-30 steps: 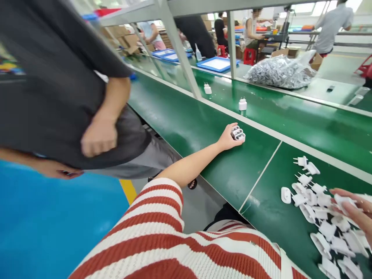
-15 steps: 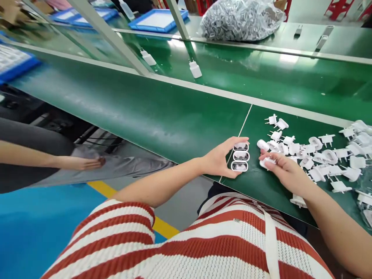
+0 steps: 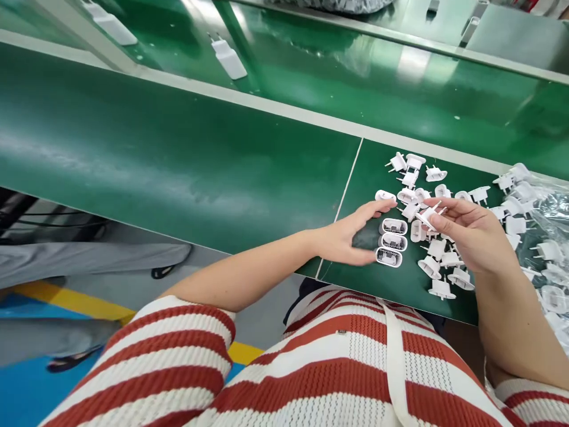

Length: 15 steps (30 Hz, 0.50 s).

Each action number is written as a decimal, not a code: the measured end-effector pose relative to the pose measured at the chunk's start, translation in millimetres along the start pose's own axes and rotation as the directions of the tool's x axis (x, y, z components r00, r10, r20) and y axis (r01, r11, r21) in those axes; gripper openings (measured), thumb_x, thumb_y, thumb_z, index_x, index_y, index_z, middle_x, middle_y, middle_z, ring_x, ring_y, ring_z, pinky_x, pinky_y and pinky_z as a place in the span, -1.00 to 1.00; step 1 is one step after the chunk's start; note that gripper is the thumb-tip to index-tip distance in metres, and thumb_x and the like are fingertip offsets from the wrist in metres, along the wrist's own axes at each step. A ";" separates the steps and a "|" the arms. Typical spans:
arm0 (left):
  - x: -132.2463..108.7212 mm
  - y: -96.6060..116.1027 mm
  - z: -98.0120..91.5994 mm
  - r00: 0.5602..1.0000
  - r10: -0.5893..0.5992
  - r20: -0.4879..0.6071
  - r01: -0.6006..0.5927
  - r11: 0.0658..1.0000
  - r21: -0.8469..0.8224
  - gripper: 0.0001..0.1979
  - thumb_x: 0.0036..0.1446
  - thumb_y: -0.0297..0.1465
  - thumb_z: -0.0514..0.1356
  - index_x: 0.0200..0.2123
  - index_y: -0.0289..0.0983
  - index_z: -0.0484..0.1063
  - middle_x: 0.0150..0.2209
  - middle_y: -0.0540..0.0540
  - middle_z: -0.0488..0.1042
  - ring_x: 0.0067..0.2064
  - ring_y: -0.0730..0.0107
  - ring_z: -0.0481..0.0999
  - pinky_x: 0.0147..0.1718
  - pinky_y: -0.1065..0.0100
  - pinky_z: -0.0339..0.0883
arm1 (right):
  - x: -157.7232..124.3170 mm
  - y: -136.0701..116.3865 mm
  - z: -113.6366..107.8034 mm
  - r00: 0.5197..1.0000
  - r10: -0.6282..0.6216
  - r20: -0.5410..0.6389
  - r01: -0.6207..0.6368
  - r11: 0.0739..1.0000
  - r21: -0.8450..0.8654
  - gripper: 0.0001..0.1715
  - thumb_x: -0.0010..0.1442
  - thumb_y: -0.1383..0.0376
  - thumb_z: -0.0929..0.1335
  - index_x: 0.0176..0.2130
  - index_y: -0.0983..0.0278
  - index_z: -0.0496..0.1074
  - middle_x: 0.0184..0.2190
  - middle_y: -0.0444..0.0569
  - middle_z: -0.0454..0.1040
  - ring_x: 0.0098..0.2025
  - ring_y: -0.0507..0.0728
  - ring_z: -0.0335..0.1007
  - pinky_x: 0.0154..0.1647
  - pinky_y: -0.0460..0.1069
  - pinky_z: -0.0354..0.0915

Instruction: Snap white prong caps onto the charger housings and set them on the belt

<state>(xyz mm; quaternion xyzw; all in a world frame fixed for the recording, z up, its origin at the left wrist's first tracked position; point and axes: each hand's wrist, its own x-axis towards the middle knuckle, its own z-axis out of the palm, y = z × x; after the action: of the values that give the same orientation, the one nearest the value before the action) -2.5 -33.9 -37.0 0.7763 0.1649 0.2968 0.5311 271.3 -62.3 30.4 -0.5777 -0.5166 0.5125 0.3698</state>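
Observation:
My left hand (image 3: 349, 237) is open, thumb and fingers apart, on the left of three white oval charger housings (image 3: 393, 242). They stand in a row with their open ends up and dark parts inside. The thumb tip is close to the nearest housing; the fingertips are by another white housing (image 3: 384, 196) beyond the row. Between the thumb and fingers of my right hand (image 3: 466, 228) is a white plug cap (image 3: 430, 217), its metal pins pointing up and right. Below and around that hand lie several loose plug caps (image 3: 441, 289).
More plug caps lie at the right beside a clear plastic bag (image 3: 558, 207). Beyond a pale rail (image 3: 284, 111), two white chargers (image 3: 229, 58) rest on a green surface. A bag of parts (image 3: 347, 5) is at the top edge. A person's grey trouser leg (image 3: 111, 261) shows at left.
My left hand has loosened from the three housings, which now stand apart from its palm. My right hand has moved away from them, over the loose caps. The view has shifted; the person at left has moved.

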 end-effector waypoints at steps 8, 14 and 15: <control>16.0 -8.8 1.1 0.998 0.022 0.057 -0.030 0.988 0.149 -0.48 0.41 -0.49 0.04 0.38 -0.11 0.27 0.35 -0.14 0.37 0.40 0.23 0.33 0.43 0.08 0.19 | -1.1 -1.6 2.5 0.993 0.084 0.084 -0.090 0.993 0.075 -0.59 0.03 -0.03 0.62 -0.12 -0.02 0.65 -0.11 -0.09 0.62 -0.23 0.17 0.58 -0.06 0.18 0.59; 8.2 -11.8 8.2 0.981 0.025 -0.191 0.017 0.977 0.213 -0.45 0.34 -0.37 0.26 0.36 -0.11 0.29 0.24 -0.20 0.37 0.28 0.17 0.43 0.32 0.07 0.35 | -3.6 -8.5 6.9 0.981 0.127 0.145 -0.145 0.982 0.118 -0.57 -0.01 -0.06 0.63 -0.17 0.01 0.65 0.05 -0.10 0.60 -0.01 0.26 0.60 0.06 0.20 0.59; 7.5 -12.0 8.9 0.980 0.021 -0.200 0.023 0.976 0.216 -0.42 0.33 -0.38 0.26 0.37 -0.12 0.26 0.24 -0.21 0.36 0.27 0.16 0.43 0.32 0.07 0.35 | -3.8 -7.9 6.9 0.981 0.122 0.151 -0.140 0.983 0.115 -0.57 0.00 -0.06 0.63 -0.16 0.00 0.65 0.04 -0.09 0.60 -0.01 0.25 0.60 0.05 0.19 0.59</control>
<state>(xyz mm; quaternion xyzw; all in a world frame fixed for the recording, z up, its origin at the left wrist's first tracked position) 9.7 -31.5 -48.2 0.7956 0.2496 0.3538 0.4238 263.1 -65.2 37.4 -0.5478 -0.4695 0.6073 0.3326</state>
